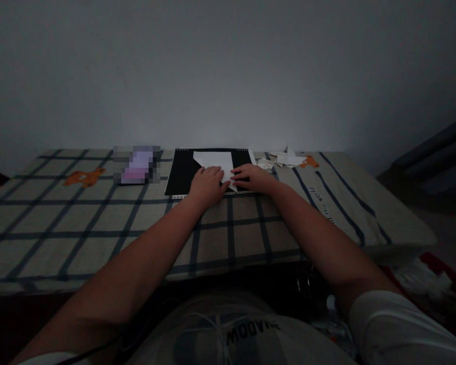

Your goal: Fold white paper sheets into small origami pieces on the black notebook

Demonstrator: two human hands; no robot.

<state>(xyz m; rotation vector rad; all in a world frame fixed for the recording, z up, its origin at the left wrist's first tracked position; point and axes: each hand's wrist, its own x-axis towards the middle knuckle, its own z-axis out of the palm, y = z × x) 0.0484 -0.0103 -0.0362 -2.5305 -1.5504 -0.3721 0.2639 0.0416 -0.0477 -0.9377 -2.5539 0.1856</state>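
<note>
A white sheet of paper, partly folded to a point, lies on a black board on the checked cloth. My left hand rests flat on the paper's near left part, fingers spread. My right hand presses down on the near right part, its fingertips meeting the left hand's at the fold. Both hands cover the paper's lower tip.
Several folded white paper pieces lie just right of the board. A pixelated purple object sits to its left. The checked cloth with orange bear prints covers a low surface against a plain wall. Clutter lies on the floor at lower right.
</note>
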